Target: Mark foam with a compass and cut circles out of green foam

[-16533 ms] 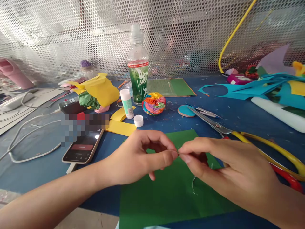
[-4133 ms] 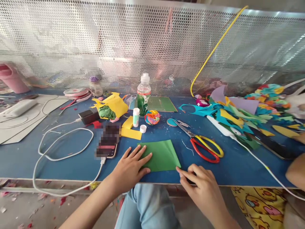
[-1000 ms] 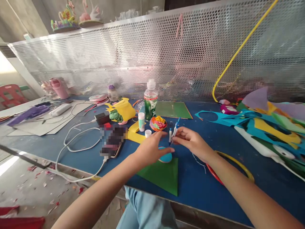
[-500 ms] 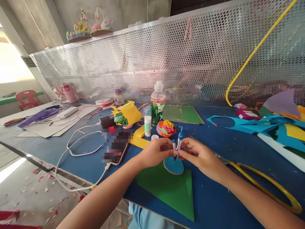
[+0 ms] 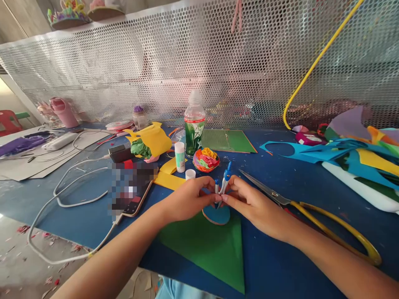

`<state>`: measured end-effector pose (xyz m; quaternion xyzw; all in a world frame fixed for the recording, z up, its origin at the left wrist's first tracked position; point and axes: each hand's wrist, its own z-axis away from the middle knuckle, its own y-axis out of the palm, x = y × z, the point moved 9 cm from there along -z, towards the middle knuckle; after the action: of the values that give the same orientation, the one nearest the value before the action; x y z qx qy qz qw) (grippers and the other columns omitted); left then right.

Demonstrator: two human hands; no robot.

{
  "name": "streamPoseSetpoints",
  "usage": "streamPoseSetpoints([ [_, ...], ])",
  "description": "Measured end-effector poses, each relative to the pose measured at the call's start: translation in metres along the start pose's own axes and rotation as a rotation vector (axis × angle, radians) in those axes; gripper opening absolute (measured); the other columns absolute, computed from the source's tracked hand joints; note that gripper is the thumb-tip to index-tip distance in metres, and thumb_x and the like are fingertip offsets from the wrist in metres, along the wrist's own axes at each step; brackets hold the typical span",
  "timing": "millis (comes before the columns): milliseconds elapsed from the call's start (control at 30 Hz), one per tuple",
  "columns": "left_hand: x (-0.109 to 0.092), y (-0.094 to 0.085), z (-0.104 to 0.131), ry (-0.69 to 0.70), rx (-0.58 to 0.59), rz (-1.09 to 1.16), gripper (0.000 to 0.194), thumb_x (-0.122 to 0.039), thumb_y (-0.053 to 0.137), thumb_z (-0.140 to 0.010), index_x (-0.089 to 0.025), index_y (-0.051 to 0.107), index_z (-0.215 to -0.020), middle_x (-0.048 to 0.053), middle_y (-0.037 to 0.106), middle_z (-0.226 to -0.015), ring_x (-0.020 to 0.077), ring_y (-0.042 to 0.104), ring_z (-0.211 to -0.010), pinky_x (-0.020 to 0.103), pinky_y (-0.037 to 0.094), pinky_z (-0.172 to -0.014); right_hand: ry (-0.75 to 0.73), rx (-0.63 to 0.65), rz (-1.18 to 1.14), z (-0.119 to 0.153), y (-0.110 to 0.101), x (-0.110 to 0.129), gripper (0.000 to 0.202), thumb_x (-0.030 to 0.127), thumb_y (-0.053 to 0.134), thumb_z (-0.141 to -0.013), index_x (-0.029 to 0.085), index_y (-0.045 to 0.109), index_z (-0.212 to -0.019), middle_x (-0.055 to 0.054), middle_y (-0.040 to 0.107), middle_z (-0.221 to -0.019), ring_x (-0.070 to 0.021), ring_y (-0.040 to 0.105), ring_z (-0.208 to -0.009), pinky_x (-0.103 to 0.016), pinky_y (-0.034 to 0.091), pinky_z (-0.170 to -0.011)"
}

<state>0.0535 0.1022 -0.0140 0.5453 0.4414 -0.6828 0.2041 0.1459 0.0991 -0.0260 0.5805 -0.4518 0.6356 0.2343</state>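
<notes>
Between my two hands stands a drawing compass (image 5: 226, 177), white-grey with blue parts, tilted a little. My left hand (image 5: 190, 197) is closed, its fingertips pinching one leg of it. From the other side my right hand (image 5: 249, 201) pinches it too, thumb and fingers together. Beneath the compass lies a round blue paper disc (image 5: 215, 216) with an orange edge, partly covered by my fingers. It rests on a green paper sheet (image 5: 212, 253). Whether the compass tips touch the disc I cannot tell.
Large yellow-handled scissors (image 5: 277, 197) lie to the right, under my right forearm. Behind stand a bottle (image 5: 195, 124), a glue stick (image 5: 180, 158) and a bowl of colourful paper bits (image 5: 206, 160). A phone (image 5: 140, 199) with a white cable (image 5: 56, 199) lies left. Blue paper scraps (image 5: 339, 155) are right.
The view has shifted right and tilted down, so more of the scissors shows. Both hands still hold the compass over the blue disc, with little visible change in grip.
</notes>
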Motion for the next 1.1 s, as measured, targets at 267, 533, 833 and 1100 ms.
streamPoseSetpoints([
  [267,-0.003,-0.004,0.002,0.013,-0.011,-0.205,0.014,-0.031,0.052,-0.085,-0.017,0.051,-0.083,-0.002,0.055,-0.073,0.0105,0.054,-0.066,0.021,0.041,-0.058,-0.002,0.016,0.044,0.001,0.001,-0.004,0.010,0.035,0.047,-0.089,0.025,0.046,-0.093,-0.002,0.063,-0.099,-0.0179,0.061,-0.092,-0.034,0.050,-0.083],
  [533,-0.007,-0.012,0.002,0.041,-0.090,-0.334,0.008,-0.026,0.052,-0.085,-0.018,0.051,-0.086,-0.001,0.061,-0.078,0.0124,0.058,-0.071,0.021,0.042,-0.060,-0.032,-0.052,0.104,0.000,-0.006,-0.005,0.012,0.035,0.047,-0.089,0.024,0.045,-0.093,-0.005,0.063,-0.102,-0.0200,0.061,-0.095,-0.036,0.050,-0.082],
  [833,-0.014,-0.011,0.005,0.035,-0.094,-0.374,0.010,-0.028,0.053,-0.084,-0.018,0.051,-0.083,-0.003,0.060,-0.074,0.0106,0.059,-0.066,0.020,0.041,-0.058,-0.030,-0.060,0.130,0.001,-0.006,-0.004,0.011,0.034,0.048,-0.089,0.024,0.047,-0.093,-0.003,0.063,-0.104,-0.0199,0.061,-0.096,-0.035,0.051,-0.080],
  [1100,-0.017,-0.011,0.007,0.027,-0.089,-0.400,0.008,-0.025,0.054,-0.084,-0.018,0.052,-0.083,-0.003,0.060,-0.072,0.0098,0.059,-0.065,0.018,0.040,-0.056,-0.033,-0.056,0.133,0.002,-0.005,-0.003,0.009,0.033,0.048,-0.089,0.025,0.046,-0.093,-0.003,0.062,-0.107,-0.0193,0.060,-0.096,-0.036,0.050,-0.084],
])
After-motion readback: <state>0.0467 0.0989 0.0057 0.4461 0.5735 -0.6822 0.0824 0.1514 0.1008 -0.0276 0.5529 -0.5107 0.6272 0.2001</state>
